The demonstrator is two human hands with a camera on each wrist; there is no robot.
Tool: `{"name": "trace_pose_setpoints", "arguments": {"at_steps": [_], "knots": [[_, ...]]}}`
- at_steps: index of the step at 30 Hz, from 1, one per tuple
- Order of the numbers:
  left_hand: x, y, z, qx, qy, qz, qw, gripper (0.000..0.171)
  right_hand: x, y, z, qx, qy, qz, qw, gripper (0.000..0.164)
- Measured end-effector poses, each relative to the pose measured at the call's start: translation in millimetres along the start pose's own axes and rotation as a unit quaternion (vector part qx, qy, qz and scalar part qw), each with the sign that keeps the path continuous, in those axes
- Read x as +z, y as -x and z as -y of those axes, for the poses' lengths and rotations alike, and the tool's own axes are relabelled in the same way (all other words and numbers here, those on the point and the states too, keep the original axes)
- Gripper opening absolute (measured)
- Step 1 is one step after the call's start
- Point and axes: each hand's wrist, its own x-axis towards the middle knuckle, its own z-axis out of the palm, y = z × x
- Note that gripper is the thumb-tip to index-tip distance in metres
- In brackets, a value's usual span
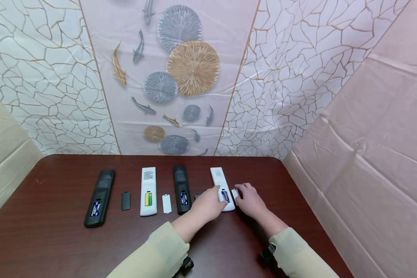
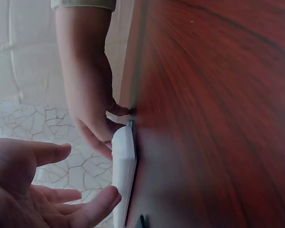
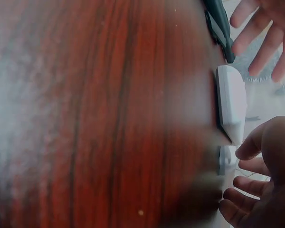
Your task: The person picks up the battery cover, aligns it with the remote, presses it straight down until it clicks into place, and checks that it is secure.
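Observation:
A white remote control [image 1: 219, 177] lies back side up at the right, two blue batteries [image 1: 224, 195] in its uncovered compartment. My left hand [image 1: 207, 204] reaches over its near left edge, thumb and fingers spread apart in the left wrist view. Just right of this remote, a small white battery cover [image 1: 234, 194] lies on the table. My right hand [image 1: 251, 200] is at that cover, index finger at its far end and thumb beside it. In the right wrist view the bent fingers of the right hand [image 3: 270, 175] stand close to the cover [image 3: 226, 160].
Leftward lie a black remote [image 1: 181, 181], another white remote [image 1: 148, 208] with yellow-green batteries, and a second black remote [image 1: 102, 185]. Loose covers, one white [image 1: 166, 204] and one black [image 1: 125, 200], lie between them. Patterned cloth [image 1: 278, 77] hangs behind the brown table [image 1: 55, 247].

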Motion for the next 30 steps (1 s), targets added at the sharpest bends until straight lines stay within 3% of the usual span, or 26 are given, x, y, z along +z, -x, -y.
{"name": "trace_pose_setpoints", "arguments": {"at_steps": [7, 30], "knots": [[16.1, -16.4, -10.5, -0.014, -0.019, 0.034, 0.9991, 0.076, 5, -5, -3, 0.016, -0.005, 0.006, 1.000, 0.050], [34.4, -48.4, -23.7, -0.107, -0.070, 0.009, 0.9917, 0.096, 0, -8, -4, 0.009, 0.011, 0.029, 0.999, 0.047]]}}
